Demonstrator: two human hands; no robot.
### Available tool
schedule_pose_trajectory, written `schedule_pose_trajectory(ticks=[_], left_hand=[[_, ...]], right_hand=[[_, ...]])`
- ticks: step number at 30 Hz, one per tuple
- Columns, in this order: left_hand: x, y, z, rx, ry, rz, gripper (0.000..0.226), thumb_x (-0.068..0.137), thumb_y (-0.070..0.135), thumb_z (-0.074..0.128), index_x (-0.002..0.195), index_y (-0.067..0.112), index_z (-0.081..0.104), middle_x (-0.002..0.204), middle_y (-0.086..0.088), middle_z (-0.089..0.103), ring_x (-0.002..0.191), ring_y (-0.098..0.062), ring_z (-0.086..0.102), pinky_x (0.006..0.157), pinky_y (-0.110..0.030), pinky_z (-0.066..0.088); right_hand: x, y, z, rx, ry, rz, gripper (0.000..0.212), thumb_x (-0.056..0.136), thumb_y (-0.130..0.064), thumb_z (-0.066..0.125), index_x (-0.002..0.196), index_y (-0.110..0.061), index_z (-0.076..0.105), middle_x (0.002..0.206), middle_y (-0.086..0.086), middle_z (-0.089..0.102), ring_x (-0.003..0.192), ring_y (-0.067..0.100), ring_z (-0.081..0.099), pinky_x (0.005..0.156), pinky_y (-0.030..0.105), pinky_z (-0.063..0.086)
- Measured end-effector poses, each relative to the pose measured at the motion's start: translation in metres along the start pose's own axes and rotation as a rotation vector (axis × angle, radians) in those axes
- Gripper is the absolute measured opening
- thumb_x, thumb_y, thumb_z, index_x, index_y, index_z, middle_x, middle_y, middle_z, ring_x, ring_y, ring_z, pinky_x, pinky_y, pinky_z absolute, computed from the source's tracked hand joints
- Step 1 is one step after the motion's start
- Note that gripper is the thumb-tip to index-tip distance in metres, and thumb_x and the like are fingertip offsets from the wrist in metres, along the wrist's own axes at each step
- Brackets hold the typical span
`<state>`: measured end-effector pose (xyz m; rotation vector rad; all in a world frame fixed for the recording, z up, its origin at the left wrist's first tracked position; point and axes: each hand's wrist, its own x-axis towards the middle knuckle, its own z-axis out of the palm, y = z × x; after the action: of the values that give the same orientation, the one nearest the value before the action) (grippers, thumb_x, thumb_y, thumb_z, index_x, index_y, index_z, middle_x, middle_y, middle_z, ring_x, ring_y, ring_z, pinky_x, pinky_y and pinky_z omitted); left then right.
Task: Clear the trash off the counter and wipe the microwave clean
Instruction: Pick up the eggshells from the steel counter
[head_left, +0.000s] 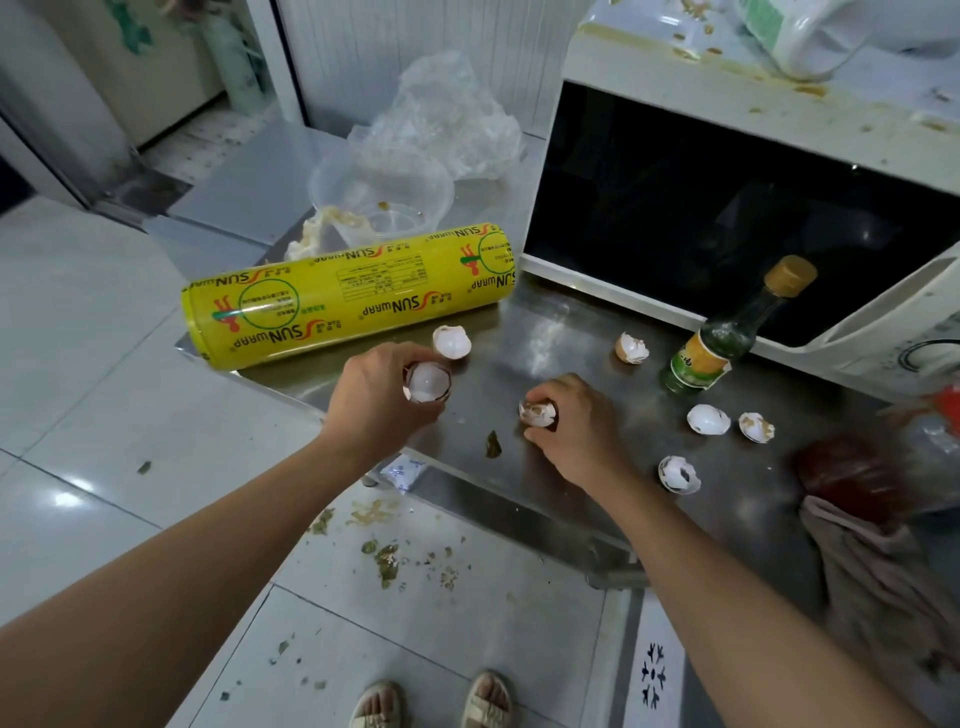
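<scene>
My left hand (376, 397) holds an eggshell half (427, 383) just above the steel counter (545, 332). My right hand (579, 423) is closed on another eggshell piece (537, 413) that rests on the counter. Several more eggshell halves lie loose: one (452, 341) beside my left hand, one (631, 348) near the bottle, others to the right (707, 419) (756, 427) and at the front (678, 474). The white microwave (727, 93) stands at the back right, its dark door (701, 218) closed and its top spattered with brown stains.
A yellow cling-wrap roll (348, 293) lies along the counter's left edge. Behind it are a clear plastic tub (382, 195) and crumpled plastic bag (447, 119). A green glass bottle (727, 338) stands before the microwave. A brownish cloth (872, 561) hangs at the right. Food scraps litter the floor (387, 561).
</scene>
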<state>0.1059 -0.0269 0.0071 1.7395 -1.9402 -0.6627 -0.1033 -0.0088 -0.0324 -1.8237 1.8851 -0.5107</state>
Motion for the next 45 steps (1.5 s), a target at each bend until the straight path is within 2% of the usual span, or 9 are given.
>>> schedule_pose_trajectory(ticks=[7,13,18,26,30,32,35,38,45], left_hand=[[-0.019,-0.015,-0.01,0.021,-0.03,-0.013,0.051,0.069,0.021,0.08,0.116,0.015,0.064,0.112,-0.003,0.067,0.098,-0.019,0.062,0.083,-0.03,0.051],[-0.026,-0.022,-0.014,-0.016,-0.027,-0.022,0.049,0.069,0.019,0.08,0.115,0.014,0.064,0.109,-0.003,0.068,0.094,-0.017,0.061,0.078,-0.024,0.046],[-0.029,-0.03,-0.018,-0.027,-0.019,-0.024,0.047,0.07,0.02,0.079,0.114,0.017,0.065,0.109,-0.002,0.068,0.096,-0.018,0.061,0.081,-0.029,0.049],[-0.031,-0.037,-0.018,-0.025,-0.019,-0.017,0.049,0.07,0.022,0.079,0.116,0.017,0.064,0.111,-0.002,0.067,0.097,-0.019,0.061,0.083,-0.033,0.051],[-0.032,-0.04,-0.018,-0.035,-0.02,-0.018,0.047,0.071,0.024,0.078,0.115,0.017,0.064,0.111,-0.001,0.067,0.096,-0.018,0.06,0.081,-0.032,0.05],[-0.032,-0.04,-0.019,-0.037,-0.016,-0.019,0.046,0.071,0.023,0.078,0.115,0.018,0.064,0.11,-0.001,0.068,0.095,-0.018,0.06,0.08,-0.031,0.05],[-0.031,-0.04,-0.02,-0.05,0.006,-0.021,0.044,0.071,0.021,0.078,0.113,0.018,0.065,0.108,-0.001,0.068,0.091,-0.015,0.058,0.076,-0.026,0.045],[-0.032,-0.042,-0.021,-0.062,0.035,-0.018,0.041,0.071,0.02,0.078,0.11,0.018,0.066,0.105,-0.001,0.069,0.09,-0.017,0.059,0.075,-0.026,0.045],[-0.032,-0.054,-0.022,-0.062,0.035,-0.055,0.044,0.071,0.029,0.078,0.111,0.018,0.065,0.107,0.0,0.068,0.094,-0.016,0.06,0.081,-0.034,0.052]], right_hand=[[-0.02,-0.017,0.001,-0.165,0.05,-0.101,0.046,0.07,-0.019,0.078,0.113,-0.018,0.063,0.117,-0.003,0.055,0.11,0.02,0.042,0.094,0.032,0.039],[-0.023,-0.036,0.014,-0.384,-0.028,-0.249,0.022,0.079,-0.029,0.071,0.101,-0.023,0.069,0.107,-0.006,0.065,0.101,0.016,0.043,0.08,0.027,0.027],[-0.022,-0.038,0.025,-0.48,-0.011,-0.248,0.011,0.087,-0.024,0.063,0.096,-0.021,0.068,0.101,-0.004,0.066,0.098,0.015,0.045,0.082,0.027,0.031],[-0.021,-0.034,-0.007,-0.093,0.314,0.057,0.008,0.075,-0.003,0.069,0.078,-0.01,0.066,0.077,0.005,0.068,0.082,0.026,0.052,0.072,0.038,0.044],[-0.02,-0.027,-0.004,-0.147,0.208,0.081,0.003,0.08,-0.008,0.067,0.078,-0.01,0.069,0.086,0.006,0.07,0.088,0.026,0.051,0.075,0.034,0.039],[-0.022,-0.027,0.0,-0.129,0.244,0.077,0.006,0.081,-0.008,0.066,0.083,-0.012,0.071,0.092,0.004,0.069,0.092,0.023,0.048,0.075,0.03,0.034],[-0.021,-0.04,0.008,-0.127,0.235,-0.037,0.011,0.081,-0.011,0.067,0.091,-0.012,0.07,0.094,0.003,0.068,0.091,0.017,0.048,0.077,0.026,0.033],[-0.015,-0.054,0.027,-0.208,0.107,-0.146,0.014,0.082,-0.017,0.068,0.095,-0.011,0.07,0.098,0.003,0.067,0.096,0.019,0.048,0.083,0.028,0.033],[0.003,-0.064,0.047,-0.37,0.112,-0.088,0.011,0.088,-0.024,0.06,0.09,-0.017,0.068,0.098,0.0,0.067,0.099,0.02,0.047,0.082,0.03,0.033]])
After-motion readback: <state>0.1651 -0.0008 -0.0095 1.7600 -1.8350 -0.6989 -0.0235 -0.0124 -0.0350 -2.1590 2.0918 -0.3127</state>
